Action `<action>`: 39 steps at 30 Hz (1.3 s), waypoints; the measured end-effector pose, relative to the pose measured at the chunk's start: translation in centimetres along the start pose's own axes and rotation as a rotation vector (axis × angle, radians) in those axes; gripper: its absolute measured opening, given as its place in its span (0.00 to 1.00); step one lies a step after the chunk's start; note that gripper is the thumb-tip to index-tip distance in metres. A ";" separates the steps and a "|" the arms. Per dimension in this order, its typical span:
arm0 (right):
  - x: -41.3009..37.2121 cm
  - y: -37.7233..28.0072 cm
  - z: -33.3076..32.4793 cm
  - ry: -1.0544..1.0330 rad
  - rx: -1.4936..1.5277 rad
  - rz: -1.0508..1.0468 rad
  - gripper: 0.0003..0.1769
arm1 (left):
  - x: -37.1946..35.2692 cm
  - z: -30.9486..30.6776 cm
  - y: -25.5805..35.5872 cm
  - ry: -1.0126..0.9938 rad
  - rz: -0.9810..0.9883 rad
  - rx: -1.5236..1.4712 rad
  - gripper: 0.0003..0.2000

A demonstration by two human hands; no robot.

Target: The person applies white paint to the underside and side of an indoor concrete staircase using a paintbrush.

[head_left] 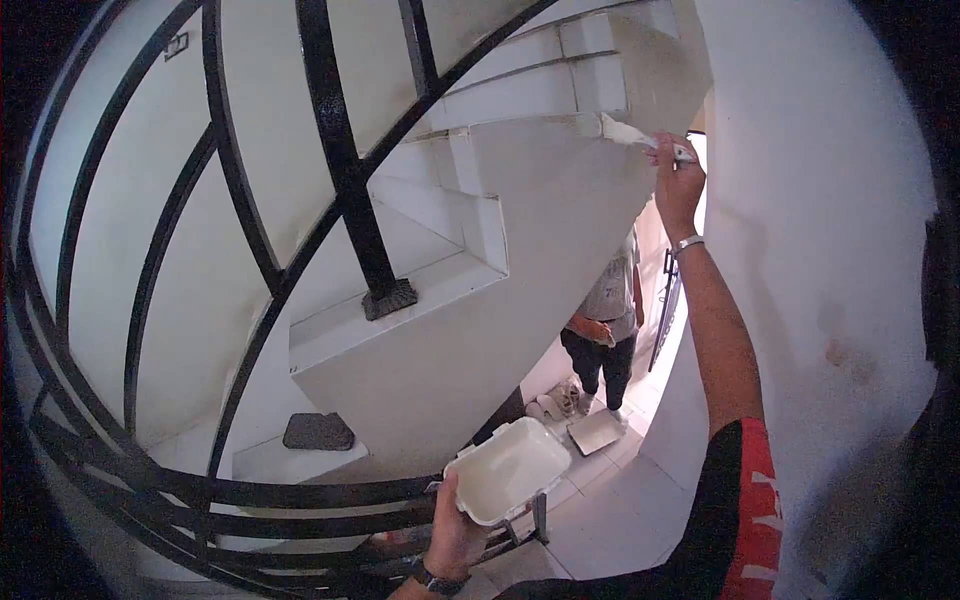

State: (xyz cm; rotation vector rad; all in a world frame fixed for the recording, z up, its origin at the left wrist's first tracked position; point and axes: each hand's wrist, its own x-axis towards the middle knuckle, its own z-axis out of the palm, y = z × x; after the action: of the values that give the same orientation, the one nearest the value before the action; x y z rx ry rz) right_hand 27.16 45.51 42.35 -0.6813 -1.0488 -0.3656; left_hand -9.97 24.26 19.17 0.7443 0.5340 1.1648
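My right hand (680, 185) is raised at upper right, fingers closed around the handle of a paintbrush (625, 131). The brush's pale, coated tip touches or nearly touches the upper edge of the white stair side (560, 165). Low in the view, my left hand (455, 530) grips one side of a white rectangular plastic tub (508, 470). Whitish paint seems to lie inside the tub, though its level is hard to make out. The tub is tilted slightly and held beside the black railing.
A black metal railing (345, 175) curves across the left and bottom. White steps (440, 285) rise behind it. A plain wall (820, 250) stands close on the right. Below, another person (608, 300) stands on the tiled floor near a shallow tray (596, 432) and shoes (545, 407).
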 end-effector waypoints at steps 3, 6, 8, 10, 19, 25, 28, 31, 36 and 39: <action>-1.4 -2.3 2.2 -0.079 0.124 -0.032 0.15 | -0.6 -0.7 -0.3 0.023 0.027 0.063 0.29; -1.9 -4.9 2.8 -0.203 0.222 -0.090 0.14 | -0.8 0.0 -0.2 0.038 0.036 0.099 0.30; -1.6 -5.5 2.4 -0.206 0.365 -0.015 0.15 | -0.7 -0.4 -0.6 0.053 0.019 0.119 0.30; -0.8 -5.2 1.7 -0.171 0.407 0.015 0.16 | -0.2 -2.3 -1.9 0.002 0.002 -0.066 0.31; 4.1 4.5 -1.2 -0.061 0.042 0.034 0.18 | -2.4 1.3 1.0 0.094 -0.023 0.085 0.33; 3.2 3.4 -1.4 0.010 -0.107 -0.028 0.14 | -3.0 0.8 2.1 0.122 -0.014 0.064 0.32; 0.8 -0.5 0.7 -0.117 -0.116 0.058 0.12 | -2.8 0.0 1.6 0.081 0.026 0.085 0.31; -2.1 -4.9 4.1 -0.129 0.024 -0.177 0.12 | -2.3 -2.3 0.5 0.123 -0.034 -0.013 0.31; -5.5 -10.4 6.6 -0.206 0.146 -0.296 0.10 | -3.2 -0.4 1.4 0.113 0.002 0.077 0.32; -5.7 -11.6 5.3 -0.243 0.333 -0.146 0.10 | -3.3 0.0 1.3 0.076 -0.010 0.099 0.32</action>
State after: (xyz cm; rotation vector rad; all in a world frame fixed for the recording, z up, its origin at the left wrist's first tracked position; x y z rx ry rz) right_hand 14.23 40.25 42.89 -0.3560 -1.3587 -0.2282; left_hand -11.82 21.41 20.20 0.7833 0.6616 1.1675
